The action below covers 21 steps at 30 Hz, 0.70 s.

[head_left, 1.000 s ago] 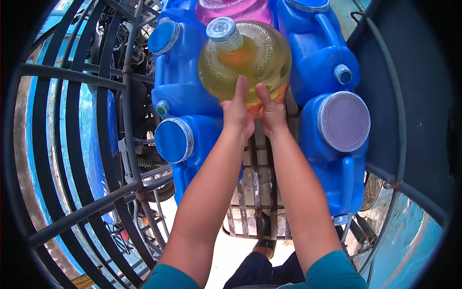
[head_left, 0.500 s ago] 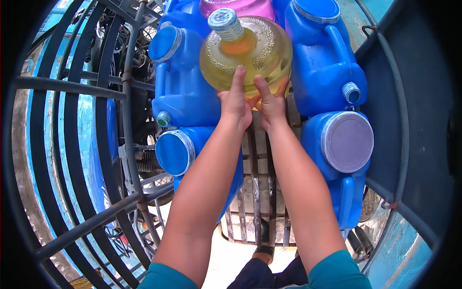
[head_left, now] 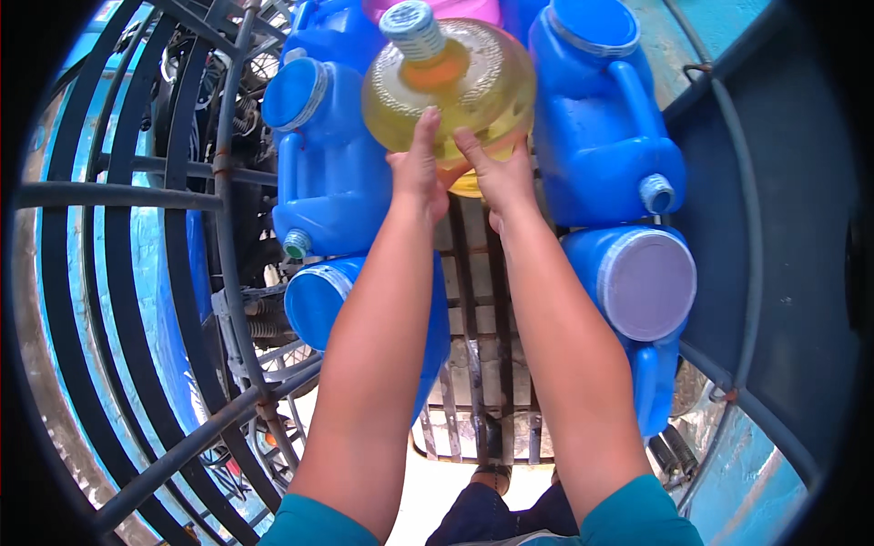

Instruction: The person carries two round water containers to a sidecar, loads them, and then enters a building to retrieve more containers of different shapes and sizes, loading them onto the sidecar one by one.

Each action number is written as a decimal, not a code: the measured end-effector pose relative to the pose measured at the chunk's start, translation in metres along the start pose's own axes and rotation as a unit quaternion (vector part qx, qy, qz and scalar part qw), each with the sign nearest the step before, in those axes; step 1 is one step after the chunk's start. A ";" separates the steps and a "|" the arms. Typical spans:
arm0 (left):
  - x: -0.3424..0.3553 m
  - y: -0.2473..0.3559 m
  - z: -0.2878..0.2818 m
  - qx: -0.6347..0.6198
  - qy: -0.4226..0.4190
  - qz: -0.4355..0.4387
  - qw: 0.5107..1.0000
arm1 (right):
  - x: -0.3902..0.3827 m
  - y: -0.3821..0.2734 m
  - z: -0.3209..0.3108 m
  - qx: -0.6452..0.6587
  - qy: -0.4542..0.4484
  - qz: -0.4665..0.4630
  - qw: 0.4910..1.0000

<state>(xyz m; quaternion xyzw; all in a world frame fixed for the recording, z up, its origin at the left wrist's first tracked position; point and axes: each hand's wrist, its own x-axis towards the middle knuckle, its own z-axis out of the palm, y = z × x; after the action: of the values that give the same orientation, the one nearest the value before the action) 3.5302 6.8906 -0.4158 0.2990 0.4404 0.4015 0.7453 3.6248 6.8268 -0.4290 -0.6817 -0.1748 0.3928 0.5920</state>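
A round, clear yellow water jug with a sealed cap stands between two rows of blue jugs. Both my arms stretch forward to it. My left hand is wrapped round the near left side of its body, thumb up. On the near right side, my right hand grips it the same way, thumb pointing up toward the neck. The fingers of both hands are partly hidden beneath the jug's body. A pink jug is just behind it, cut off by the top edge.
Blue jugs with spouts line the left and right; a nearer right one has a greyish lid. Metal slats form the floor between them. A barred metal frame stands left, a dark panel right.
The yellow jug, my hands and the surrounding jugs all sit slightly further left in the picture. My grip on the jug stays the same.
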 end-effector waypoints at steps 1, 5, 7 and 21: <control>0.002 0.003 0.000 0.002 -0.019 -0.007 1.000 | 0.000 -0.017 -0.011 -0.128 0.015 -0.069 0.989; -0.005 0.014 -0.021 0.016 0.080 -0.017 0.997 | -0.032 -0.142 -0.094 -0.519 0.113 -0.316 0.786; -0.002 -0.002 -0.021 0.012 0.066 -0.013 0.998 | -0.018 -0.146 -0.127 -0.677 0.015 -0.109 0.727; -0.161 -0.077 0.019 0.244 0.113 0.095 0.959 | 0.014 -0.113 -0.141 -0.619 0.032 -0.137 0.773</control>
<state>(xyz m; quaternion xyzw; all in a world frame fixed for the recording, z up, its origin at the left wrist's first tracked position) 3.5266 6.7116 -0.4016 0.4647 0.5757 0.3817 0.5540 3.7637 6.7693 -0.3286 -0.8817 -0.4528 0.0928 0.0944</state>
